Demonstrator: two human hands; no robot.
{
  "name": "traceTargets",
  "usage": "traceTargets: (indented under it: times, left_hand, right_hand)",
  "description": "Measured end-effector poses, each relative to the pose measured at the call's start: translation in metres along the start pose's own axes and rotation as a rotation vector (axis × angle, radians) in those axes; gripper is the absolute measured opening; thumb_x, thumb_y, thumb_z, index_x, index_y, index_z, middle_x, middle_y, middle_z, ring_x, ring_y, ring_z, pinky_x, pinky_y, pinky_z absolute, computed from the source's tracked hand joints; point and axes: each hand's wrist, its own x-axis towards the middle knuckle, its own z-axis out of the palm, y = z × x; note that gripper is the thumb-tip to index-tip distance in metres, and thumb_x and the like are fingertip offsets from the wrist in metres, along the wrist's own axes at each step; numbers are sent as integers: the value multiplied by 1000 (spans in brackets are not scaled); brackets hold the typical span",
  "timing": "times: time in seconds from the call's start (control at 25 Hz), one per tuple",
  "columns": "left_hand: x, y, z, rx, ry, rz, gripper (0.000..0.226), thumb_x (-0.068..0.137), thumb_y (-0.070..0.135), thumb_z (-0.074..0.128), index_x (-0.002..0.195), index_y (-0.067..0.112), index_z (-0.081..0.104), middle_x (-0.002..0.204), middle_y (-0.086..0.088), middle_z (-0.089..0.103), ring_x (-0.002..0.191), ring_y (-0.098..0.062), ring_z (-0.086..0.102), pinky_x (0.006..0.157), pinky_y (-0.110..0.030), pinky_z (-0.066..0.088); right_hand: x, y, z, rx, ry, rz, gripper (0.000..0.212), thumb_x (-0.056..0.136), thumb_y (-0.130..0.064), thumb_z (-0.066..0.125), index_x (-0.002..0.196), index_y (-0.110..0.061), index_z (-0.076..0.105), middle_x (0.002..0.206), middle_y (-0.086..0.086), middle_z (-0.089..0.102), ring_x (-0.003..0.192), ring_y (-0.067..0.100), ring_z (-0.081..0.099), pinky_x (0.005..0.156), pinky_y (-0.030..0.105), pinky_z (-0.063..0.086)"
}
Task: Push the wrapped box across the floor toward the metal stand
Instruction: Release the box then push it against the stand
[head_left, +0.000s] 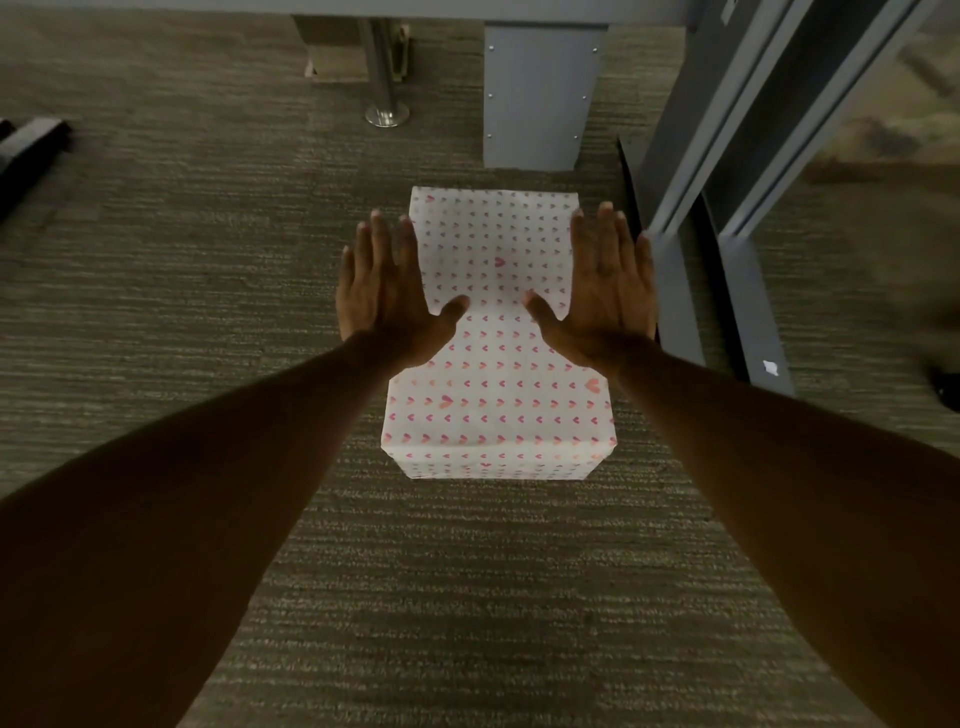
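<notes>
The wrapped box (496, 374), white paper with small pink hearts, lies on the carpet in the middle of the view, long side running away from me. My left hand (387, 291) is flat and spread at the box's left edge, and my right hand (605, 288) is flat and spread at its right edge. Whether the palms touch the box I cannot tell. Neither hand holds anything. Just beyond the box's far end stands a grey metal stand leg (540, 98).
A chrome pole with a round foot (385, 106) stands on the carpet to the back left of the stand. A grey door frame (727, 208) runs along the right. A dark object (31, 143) lies at the far left.
</notes>
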Motion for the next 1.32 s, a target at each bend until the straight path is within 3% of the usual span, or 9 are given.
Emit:
traceTargets:
  times: [0.4, 1.16, 1.32]
  left_hand:
    - [2, 8, -11, 90, -16, 121, 108, 79, 80, 32, 155, 13, -6, 163, -19, -8, 149, -34, -8, 120, -49, -3]
    - [-6, 3, 9, 0, -29, 71, 106, 80, 74, 44, 154, 14, -2, 163, -18, -2, 150, -32, -3, 119, -44, 1]
    - [-12, -5, 16, -49, -75, 15, 106, 78, 70, 51, 154, 14, 4, 163, -17, 6, 150, -32, 4, 119, -45, 8]
  right_hand:
    - [6, -2, -5, -96, -35, -74, 105, 85, -80, 27, 158, -10, -1, 167, 19, -5, 154, 36, -4, 123, 54, 0]
    - [2, 16, 14, -38, -47, -13, 104, 86, -71, 37, 157, -6, -1, 166, 21, -3, 153, 37, -3, 124, 50, 1]
    - [-2, 18, 16, -10, -67, 3, 100, 89, -65, 42, 157, -5, 1, 166, 21, 1, 153, 37, 1, 124, 49, 4]
